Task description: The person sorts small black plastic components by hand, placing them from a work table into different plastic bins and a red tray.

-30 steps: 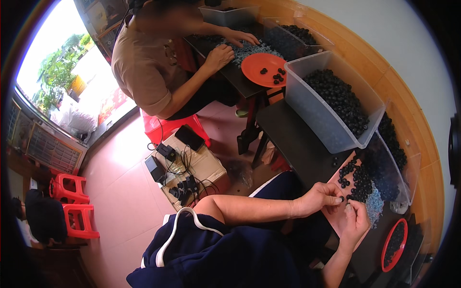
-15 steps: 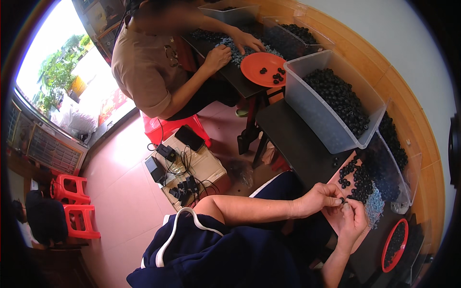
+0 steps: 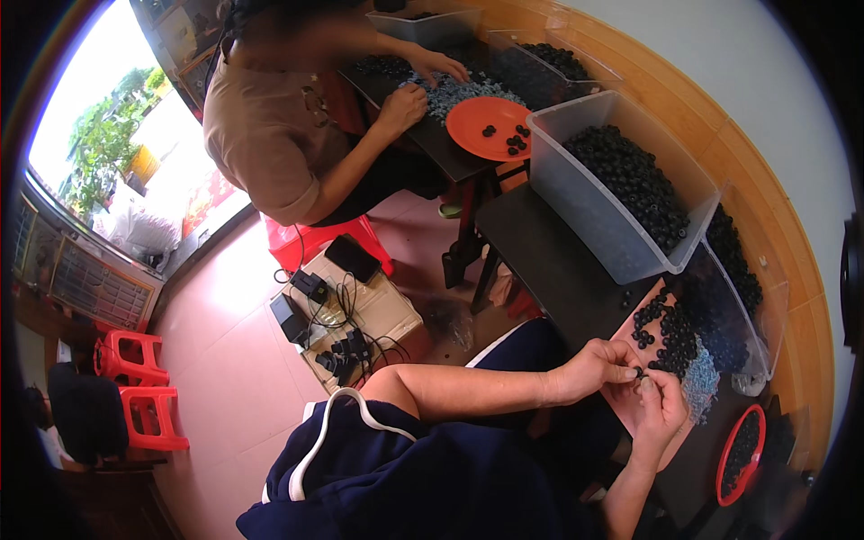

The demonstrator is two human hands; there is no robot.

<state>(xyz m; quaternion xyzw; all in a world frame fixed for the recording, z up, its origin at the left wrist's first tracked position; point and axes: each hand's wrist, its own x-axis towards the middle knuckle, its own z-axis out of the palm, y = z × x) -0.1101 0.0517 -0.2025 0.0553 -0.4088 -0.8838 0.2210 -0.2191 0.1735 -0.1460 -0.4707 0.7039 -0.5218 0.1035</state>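
Two bare hands meet at one small black piece [image 3: 640,372], held above a pink board [image 3: 677,445] at the lower right. The left hand [image 3: 587,372] pinches the piece between thumb and forefinger; the right hand [image 3: 663,409], its thumb and finger drawn together, seems to grip the piece's other side. A second ago the two sets of fingertips were slightly apart; now they have met, which suggests both hands are working on the same piece. Just beyond the fingers lie loose black pieces [image 3: 675,346], with pale blue bits [image 3: 700,382] beside them. A large translucent bin [image 3: 589,225] of black pieces stands farther along the table. Across from it, a co-worker's hand [image 3: 438,67] has drawn back from near an orange plate [image 3: 463,135].
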